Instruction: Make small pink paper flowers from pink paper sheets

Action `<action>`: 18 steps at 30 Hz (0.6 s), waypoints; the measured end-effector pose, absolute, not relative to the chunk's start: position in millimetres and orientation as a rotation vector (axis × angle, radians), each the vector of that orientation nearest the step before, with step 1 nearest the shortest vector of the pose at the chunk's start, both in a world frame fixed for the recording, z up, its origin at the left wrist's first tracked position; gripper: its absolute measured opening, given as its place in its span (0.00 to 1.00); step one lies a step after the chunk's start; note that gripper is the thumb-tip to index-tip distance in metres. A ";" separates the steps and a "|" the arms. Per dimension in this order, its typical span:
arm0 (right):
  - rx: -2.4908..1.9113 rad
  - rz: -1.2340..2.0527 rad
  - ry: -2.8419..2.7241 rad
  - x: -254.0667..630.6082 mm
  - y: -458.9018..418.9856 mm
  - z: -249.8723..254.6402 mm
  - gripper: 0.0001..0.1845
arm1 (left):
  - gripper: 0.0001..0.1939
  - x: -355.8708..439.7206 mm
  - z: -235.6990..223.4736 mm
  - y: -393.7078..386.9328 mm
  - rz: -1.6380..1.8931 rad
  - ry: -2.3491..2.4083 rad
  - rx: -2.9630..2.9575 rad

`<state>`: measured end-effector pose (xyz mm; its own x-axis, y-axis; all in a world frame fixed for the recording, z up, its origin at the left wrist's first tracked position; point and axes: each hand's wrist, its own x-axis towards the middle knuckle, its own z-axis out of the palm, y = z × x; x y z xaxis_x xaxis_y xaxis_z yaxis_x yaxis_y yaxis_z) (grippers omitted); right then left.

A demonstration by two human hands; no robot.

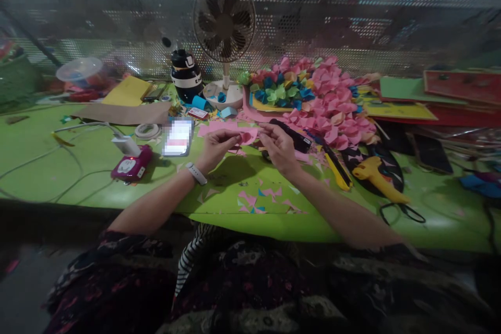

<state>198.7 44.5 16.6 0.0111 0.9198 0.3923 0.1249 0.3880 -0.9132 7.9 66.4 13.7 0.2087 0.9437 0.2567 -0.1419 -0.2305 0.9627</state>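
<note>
A small piece of pink paper [248, 136], curled in its middle, is held up over the green table between my hands. My left hand [218, 148] pinches its left end between thumb and fingertips. At its right end, the thumb and forefinger of my right hand [279, 147] are closed together on the edge; the exact grip is too small to see well. Behind my left hand lies a flat pink paper strip [219, 126]. Beyond my right hand is a big heap of folded pink paper pieces [332, 88], with green and blue paper flowers [279, 93] beside it.
Paper scraps [254, 199] litter the table [219, 203] before me. To the right are a yellow-handled cutter [337, 169], a yellow glue gun [370, 171] and a dark phone [432, 153]. Leftward lie a lit phone [178, 136] and a purple socket box [133, 164]. A fan [225, 23] and black jug [187, 78] stand behind.
</note>
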 end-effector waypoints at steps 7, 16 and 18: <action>-1.011 0.832 -1.441 198.9 46.4 14.0 0.18 | 0.15 8.2 11.7 66.0 1.271 0.840 1.431; -1.075 0.563 -1.766 201.7 45.3 13.0 0.14 | 0.11 10.7 8.0 64.7 1.298 0.821 1.646; -1.055 0.569 -1.775 203.7 47.9 11.7 0.13 | 0.13 10.2 10.2 62.9 1.285 0.796 1.650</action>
